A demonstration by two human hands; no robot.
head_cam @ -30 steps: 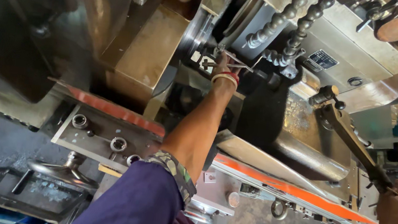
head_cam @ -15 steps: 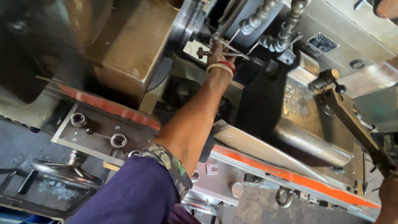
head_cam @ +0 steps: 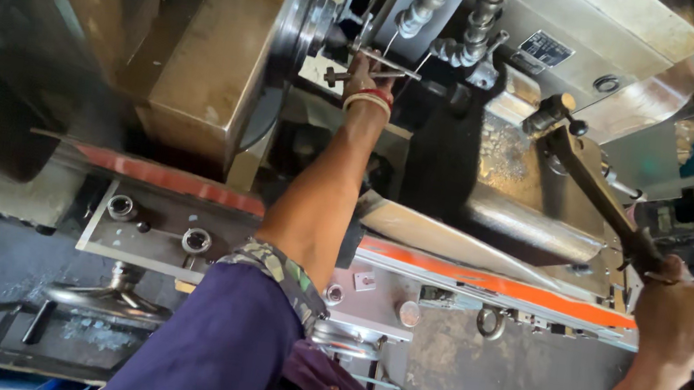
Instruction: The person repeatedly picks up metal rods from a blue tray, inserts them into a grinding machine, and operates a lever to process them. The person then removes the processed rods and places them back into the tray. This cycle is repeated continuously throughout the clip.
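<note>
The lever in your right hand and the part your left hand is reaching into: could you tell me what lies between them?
In the head view, between the lever and the left hand lies a dark recess with metal chips, under two ribbed hoses.

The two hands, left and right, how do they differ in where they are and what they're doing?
The left hand reaches far up into the machine, by a thin metal rod; the right hand stays low at the frame's edge. The left hand's grip is hard to make out; the right hand is closed around the end of a long lever handle. The left arm wears a dark blue sleeve; the right forearm is bare. Both wrists carry red and white bangles.
</note>
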